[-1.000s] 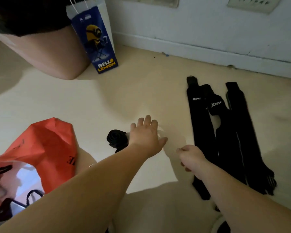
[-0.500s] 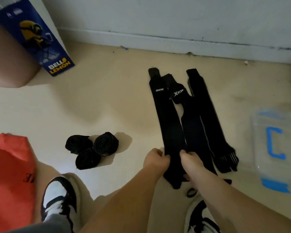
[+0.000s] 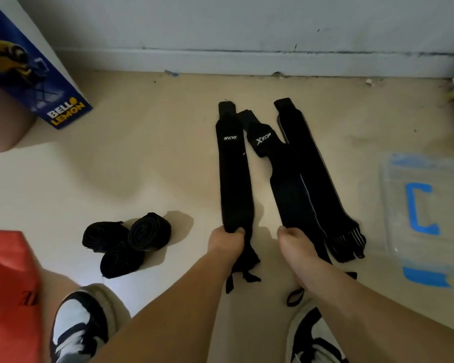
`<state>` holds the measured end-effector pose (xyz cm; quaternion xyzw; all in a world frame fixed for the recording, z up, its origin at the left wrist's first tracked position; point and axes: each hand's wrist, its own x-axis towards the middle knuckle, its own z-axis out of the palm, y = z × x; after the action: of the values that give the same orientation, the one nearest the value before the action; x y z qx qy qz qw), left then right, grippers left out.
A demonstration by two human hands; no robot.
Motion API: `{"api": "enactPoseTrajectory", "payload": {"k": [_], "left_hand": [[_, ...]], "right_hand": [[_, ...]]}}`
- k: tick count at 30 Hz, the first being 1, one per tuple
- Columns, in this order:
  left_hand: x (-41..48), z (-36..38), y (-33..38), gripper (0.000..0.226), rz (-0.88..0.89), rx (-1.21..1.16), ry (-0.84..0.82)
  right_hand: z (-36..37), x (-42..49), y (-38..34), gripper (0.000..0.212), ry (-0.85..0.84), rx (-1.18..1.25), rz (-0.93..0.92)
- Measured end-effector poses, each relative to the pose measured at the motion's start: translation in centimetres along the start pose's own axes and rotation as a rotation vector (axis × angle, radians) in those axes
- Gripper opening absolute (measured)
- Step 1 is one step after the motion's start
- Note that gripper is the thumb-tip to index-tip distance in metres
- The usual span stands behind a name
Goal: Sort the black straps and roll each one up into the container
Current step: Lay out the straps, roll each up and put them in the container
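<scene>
Nearest to the person are two black-and-white shoes, the left shoe (image 3: 76, 328) and the right shoe (image 3: 312, 339), both on the beige floor (image 3: 142, 166). An orange bag (image 3: 8, 284) fills the lower left corner.

Both forearms reach forward. The hands are apart from each other, and each one is closed on its own strap. The left hand (image 3: 227, 242) grips the left strap (image 3: 235, 179) near its lower end, with the fingers curled over the cloth. The loose tails of this strap lie under the wrist. The right hand (image 3: 295, 244) grips the middle strap (image 3: 286, 184) in the same way, and a small loop lies on the floor below this wrist.

To the left of the hands, three rolls (image 3: 126, 242) of black strap lie on the floor, touching each other. The right strap (image 3: 315, 174) lies flat just beside the middle one and partly overlaps it. All three long straps run away from the person toward the wall (image 3: 247, 27).

The clear container (image 3: 451, 218) is on the floor at the right, apart from the straps, and has a letter C in blue tape on it. Far left, a blue bag (image 3: 32, 74) with the words "BELLO LEMON" stands near the wall.
</scene>
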<state>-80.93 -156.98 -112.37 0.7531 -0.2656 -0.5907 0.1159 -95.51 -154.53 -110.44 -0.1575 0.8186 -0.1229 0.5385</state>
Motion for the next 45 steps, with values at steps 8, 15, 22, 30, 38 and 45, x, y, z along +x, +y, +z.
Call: {"api": "enactPoseTrajectory", "payload": {"k": [8, 15, 22, 30, 38, 45], "left_hand": [[-2.4, -5.1, 1.6, 0.020, 0.034, -0.200, 0.042], [-8.8, -8.3, 6.4, 0.019, 0.292, -0.304, -0.147], [-20.0, -13.7, 11.4, 0.020, 0.553, -0.239, -0.485], [-32.1, -19.1, 13.0, 0.035, 0.650, -0.066, -0.635], [-34.4, -23.1, 12.2, 0.072, 0.495, -0.010, -0.539], [-34.1, -23.0, 14.0, 0.032, 0.691, -0.120, -0.227]], "right_hand": [[1.2, -2.8, -2.3, 0.061, -0.155, 0.001, 0.056], [1.9, -9.9, -8.4, 0.066, -0.392, 0.399, -0.036], [-4.1, -18.0, -13.5, 0.061, -0.483, 0.524, -0.054], [-6.2, -29.4, -13.4, 0.032, -0.430, 0.565, -0.418], [-7.6, -34.9, -16.5, 0.026, -0.400, 0.440, -0.553], [-4.9, -36.1, -16.9, 0.047, -0.525, 0.380, -0.635]]}}
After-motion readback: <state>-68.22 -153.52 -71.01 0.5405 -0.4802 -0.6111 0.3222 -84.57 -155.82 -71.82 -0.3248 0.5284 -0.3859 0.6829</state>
